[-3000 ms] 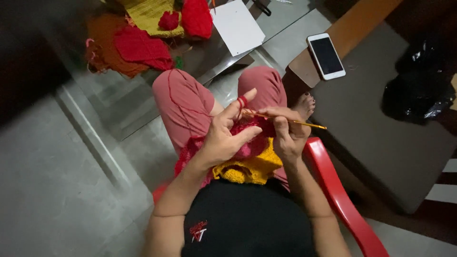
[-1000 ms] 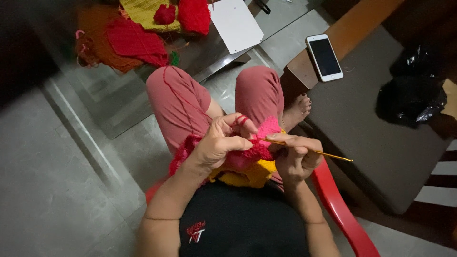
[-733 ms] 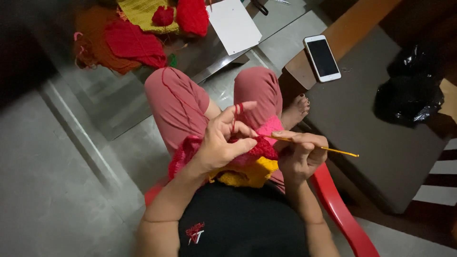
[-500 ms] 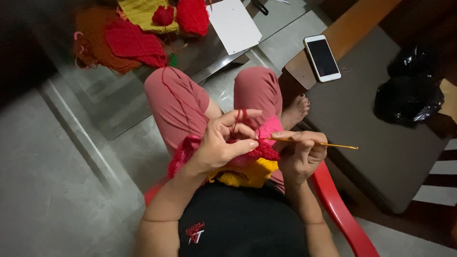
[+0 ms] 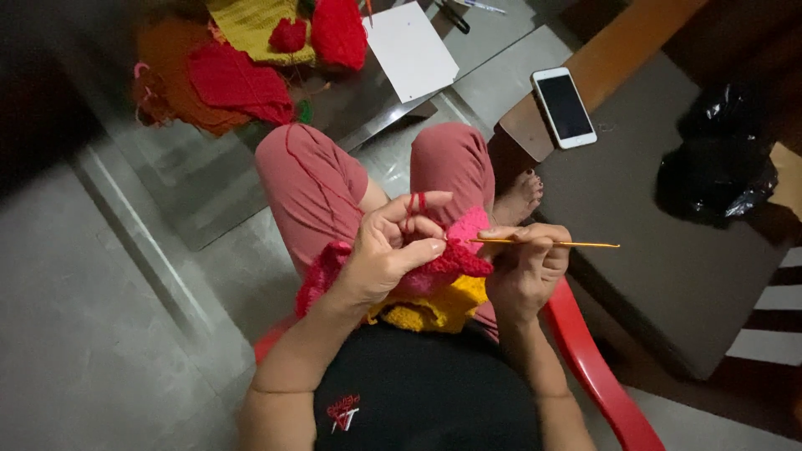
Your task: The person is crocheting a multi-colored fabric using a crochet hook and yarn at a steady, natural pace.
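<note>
Observed: a seated person works crochet in the lap. The left hand [image 5: 388, 255] is closed around the upper edge of the crochet piece [image 5: 434, 284], thumb pressed against the fabric, with the red yarn [image 5: 415, 205] looped over the raised index finger. The right hand [image 5: 526, 267] is closed on the crochet hook [image 5: 547, 244], pinched near its middle; the hook lies almost level, its working end at the fabric edge beside the left thumb, its tail pointing away to the right.

Assessment of the step: a stitch appears to be in progress. For a clean result, yarn tension over the left index finger should stay even, the left thumb should pin the fabric close to the stitch being entered, and the hook should turn by the wrist, not the whole arm. Lighting is dim, so the individual loops cannot be checked.

Condition of the piece: soft, ruffled fabric in pink and red bands, with a yellow section hanging below against the black shirt. It rests on the lap above the red chair [image 5: 593, 367].

Surroundings: further yarn pieces [image 5: 242, 79] and a white sheet [image 5: 409, 50] lie on the glass tabletop [image 5: 192, 167]; a phone [image 5: 564, 107] sits on a brown surface to the right.
</note>
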